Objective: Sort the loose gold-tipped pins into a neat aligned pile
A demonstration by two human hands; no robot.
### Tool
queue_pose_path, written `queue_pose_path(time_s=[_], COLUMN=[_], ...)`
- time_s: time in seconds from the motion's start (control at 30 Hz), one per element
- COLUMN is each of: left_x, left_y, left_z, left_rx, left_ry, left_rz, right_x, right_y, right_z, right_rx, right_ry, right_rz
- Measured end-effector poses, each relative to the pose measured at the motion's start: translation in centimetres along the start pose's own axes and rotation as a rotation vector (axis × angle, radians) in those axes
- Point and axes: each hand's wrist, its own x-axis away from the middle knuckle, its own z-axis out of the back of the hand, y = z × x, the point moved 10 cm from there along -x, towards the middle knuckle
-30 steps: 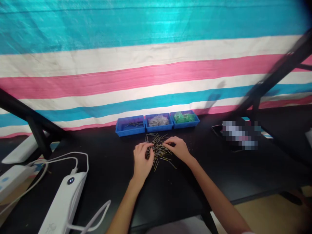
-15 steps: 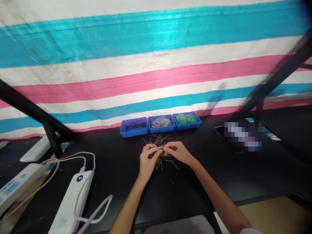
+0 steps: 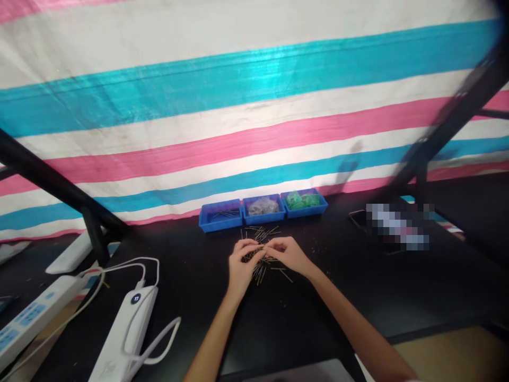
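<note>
Your fingertips meet over the middle of the pile of thin metal pins on the black table. Your left hand curls with thumb and forefinger pinched together, and your right hand pinches toward it from the other side; something small seems to be held between them, but it is too fine to make out. The loose pins lie scattered under and just beyond both hands.

Behind the pile, against the striped tarp, three blue trays stand side by side: the left tray holds a few pins, the middle tray greyish bits, the right tray green bits. To your left lies a white power bank with its cable.
</note>
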Motion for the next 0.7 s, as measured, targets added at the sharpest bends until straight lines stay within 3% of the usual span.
queue_pose_path(time_s=[0.17,0.3,0.5,0.7], left_x=[-0.2,-0.3,-0.4,-0.5], left_y=[-0.5,-0.7,0.0,1.0], left_z=[0.4,0.6,0.5,0.9], left_rx=[0.048,0.068,-0.001,-0.166], left_ry=[0.027,0.046,0.03,0.023], left_rz=[-0.012,0.001,-0.04,-0.136], right_x=[0.2,0.5,0.5,0.1], right_y=[0.3,-0.6,-1.4,-1.3], right_z=[-0.7,-1.8,-1.2,1.2], right_rx=[-0.125,-0.086,0.072,0.044], right_ry=[-0.06,-0.134,-0.043,0.126], right_rz=[-0.058,-0.023,0.057,0.093])
